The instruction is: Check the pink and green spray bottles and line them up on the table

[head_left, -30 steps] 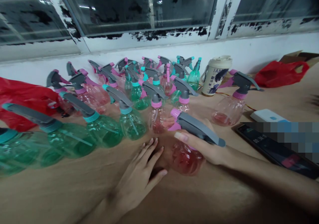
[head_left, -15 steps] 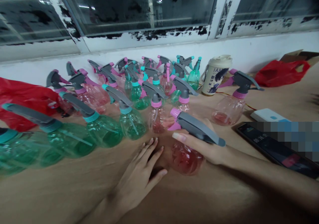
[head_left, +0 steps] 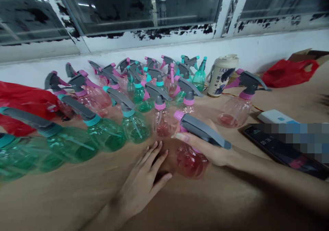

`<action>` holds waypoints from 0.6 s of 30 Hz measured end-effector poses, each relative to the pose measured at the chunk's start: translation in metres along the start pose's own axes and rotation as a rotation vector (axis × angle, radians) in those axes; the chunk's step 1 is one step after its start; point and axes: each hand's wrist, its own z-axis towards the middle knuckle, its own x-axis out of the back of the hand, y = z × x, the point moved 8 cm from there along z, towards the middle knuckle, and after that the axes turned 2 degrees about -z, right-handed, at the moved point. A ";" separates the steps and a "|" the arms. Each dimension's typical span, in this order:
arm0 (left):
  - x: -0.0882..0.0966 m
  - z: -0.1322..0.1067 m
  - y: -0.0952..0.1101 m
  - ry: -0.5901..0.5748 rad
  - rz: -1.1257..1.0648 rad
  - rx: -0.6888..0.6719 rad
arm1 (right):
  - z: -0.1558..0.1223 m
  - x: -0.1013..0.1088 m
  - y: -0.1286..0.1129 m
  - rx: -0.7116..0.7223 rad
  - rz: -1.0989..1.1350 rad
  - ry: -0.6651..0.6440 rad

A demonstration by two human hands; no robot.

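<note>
My right hand (head_left: 209,149) is wrapped round the neck of a pink spray bottle (head_left: 191,161) with a grey trigger head (head_left: 203,130), which stands on the wooden table (head_left: 64,193). Flat on the table just left of that bottle lies my left hand (head_left: 145,178), fingers spread and holding nothing. Behind them stand several green spray bottles (head_left: 133,123) and pink spray bottles (head_left: 160,116) in a cluster reaching back to the wall.
One pink spray bottle (head_left: 238,102) stands apart at the right beside a lidded cup (head_left: 221,75). A phone (head_left: 275,149) and a white power bank (head_left: 276,116) lie at the right. Red plastic bags (head_left: 288,73) sit at far right and another red bag (head_left: 23,104) at far left.
My right hand and the pink bottle have shifted slightly to the left and up. My left hand stays flat on the table.
</note>
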 end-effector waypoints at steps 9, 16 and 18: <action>0.000 0.000 0.000 0.016 0.029 -0.008 | -0.001 0.002 0.002 -0.019 -0.041 -0.036; -0.001 0.001 -0.001 0.002 0.032 0.003 | -0.010 0.002 0.014 -0.049 0.018 -0.019; -0.001 0.002 -0.001 -0.013 0.027 0.011 | -0.014 0.002 0.021 -0.081 0.011 -0.014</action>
